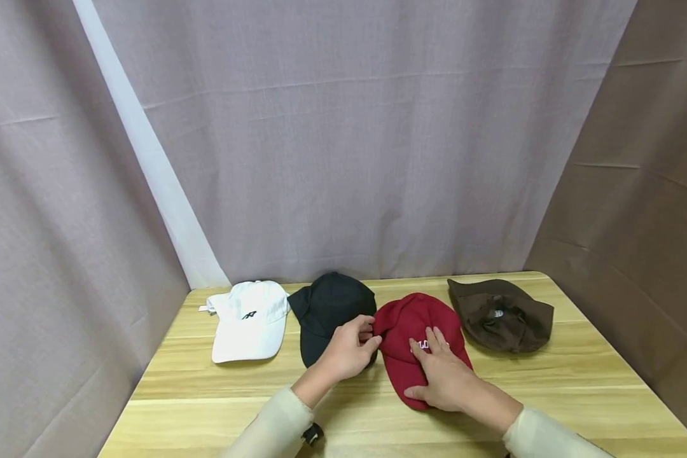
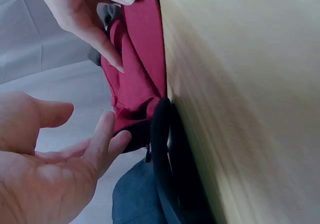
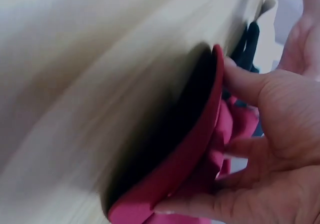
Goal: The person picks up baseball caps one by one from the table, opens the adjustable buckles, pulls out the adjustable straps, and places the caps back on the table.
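Observation:
A red baseball cap (image 1: 418, 312) with white lettering on its front lies brim toward me on the table. My right hand (image 1: 443, 378) rests spread over its front and brim. In the right wrist view, the thumb tip touches one end of the red brim (image 3: 175, 159) and the other fingers lie along the crown. At the cap's left edge is my left hand (image 1: 349, 350), overlapping the black cap (image 1: 338, 302) in the head view. The left wrist view shows its thumb well apart from the fingers, whose tips reach the red cap's back edge (image 2: 135, 116).
A white cap (image 1: 249, 337) with a small black emblem lies left of the black one. To the right, a brown cap (image 1: 506, 318) lies with its inside facing up. The wooden table (image 1: 194, 407) backs onto a grey curtain (image 1: 355, 159); a brown curtain (image 1: 635, 210) hangs at right.

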`<control>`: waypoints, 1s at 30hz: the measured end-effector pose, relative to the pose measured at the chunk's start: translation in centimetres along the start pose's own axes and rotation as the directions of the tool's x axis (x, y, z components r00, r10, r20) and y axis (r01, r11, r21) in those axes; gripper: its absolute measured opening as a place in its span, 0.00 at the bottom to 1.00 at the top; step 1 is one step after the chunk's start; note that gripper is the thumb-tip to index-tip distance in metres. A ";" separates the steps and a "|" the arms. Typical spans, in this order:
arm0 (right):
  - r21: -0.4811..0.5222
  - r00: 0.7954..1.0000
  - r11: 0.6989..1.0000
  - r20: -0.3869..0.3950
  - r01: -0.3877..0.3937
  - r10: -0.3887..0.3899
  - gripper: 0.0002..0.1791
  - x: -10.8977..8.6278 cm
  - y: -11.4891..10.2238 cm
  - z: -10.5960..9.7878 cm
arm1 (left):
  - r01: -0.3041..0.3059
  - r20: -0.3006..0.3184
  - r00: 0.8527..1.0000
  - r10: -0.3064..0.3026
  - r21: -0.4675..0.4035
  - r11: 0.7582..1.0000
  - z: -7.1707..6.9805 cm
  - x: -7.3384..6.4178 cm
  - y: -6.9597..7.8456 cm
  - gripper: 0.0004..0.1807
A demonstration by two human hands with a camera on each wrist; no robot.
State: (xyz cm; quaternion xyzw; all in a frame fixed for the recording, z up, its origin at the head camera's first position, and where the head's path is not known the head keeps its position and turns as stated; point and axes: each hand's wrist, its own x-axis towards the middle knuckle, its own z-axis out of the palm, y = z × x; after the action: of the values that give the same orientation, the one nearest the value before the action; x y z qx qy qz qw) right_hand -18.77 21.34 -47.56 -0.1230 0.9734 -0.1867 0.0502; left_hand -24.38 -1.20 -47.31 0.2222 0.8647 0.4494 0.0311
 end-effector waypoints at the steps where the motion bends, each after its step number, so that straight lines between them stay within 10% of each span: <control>1: 0.003 1.000 1.000 0.003 0.007 -0.007 0.54 0.2 0.3 -0.1 | -0.011 -0.003 1.000 0.011 0.015 1.000 -0.1 -0.2 -0.1 0.24; 30: -0.041 0.998 0.999 0.065 0.002 0.001 0.50 8.0 3.8 -1.5 | 0.025 -0.064 0.998 -0.020 0.085 0.996 -4.9 -4.0 -2.4 0.20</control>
State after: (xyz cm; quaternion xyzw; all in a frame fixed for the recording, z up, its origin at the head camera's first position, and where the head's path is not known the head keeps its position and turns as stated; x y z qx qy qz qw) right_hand -27.51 23.20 -48.03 -0.1303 0.9749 -0.1624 0.0793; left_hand -22.90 -7.78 -46.86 0.1994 0.8862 0.4183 -0.0007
